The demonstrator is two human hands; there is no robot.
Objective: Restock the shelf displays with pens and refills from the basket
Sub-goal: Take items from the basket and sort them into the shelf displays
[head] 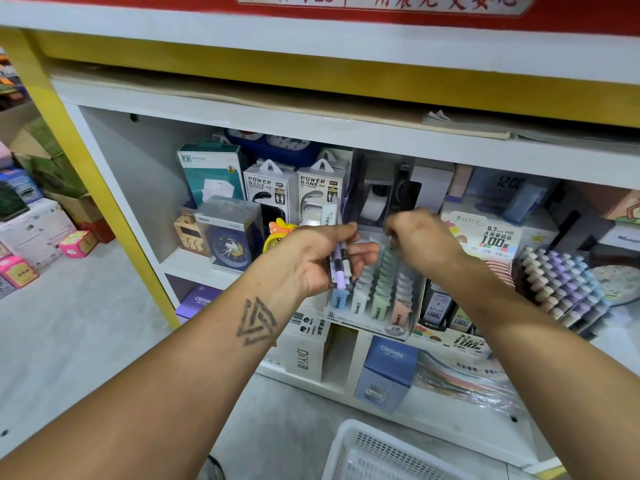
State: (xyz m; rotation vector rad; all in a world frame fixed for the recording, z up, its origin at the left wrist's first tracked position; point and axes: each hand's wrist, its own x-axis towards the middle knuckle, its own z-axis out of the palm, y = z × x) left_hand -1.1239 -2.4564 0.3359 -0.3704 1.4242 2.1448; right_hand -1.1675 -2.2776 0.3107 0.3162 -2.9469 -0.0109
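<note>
A white shelf unit [242,109] carries power bank boxes [294,192], a boxed blue alarm clock [230,233], a tiered display of pastel refill packs [377,289] and a stepped pen rack [568,282], while a white basket [349,448] sits on the grey floor [69,323].

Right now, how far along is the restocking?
Midway, it seems. The pastel rows in the tiered display already look filled. The left hand grips a bunch of pens, not yet shelved; the right hand works at the display's top. The basket is only partly visible.
</note>
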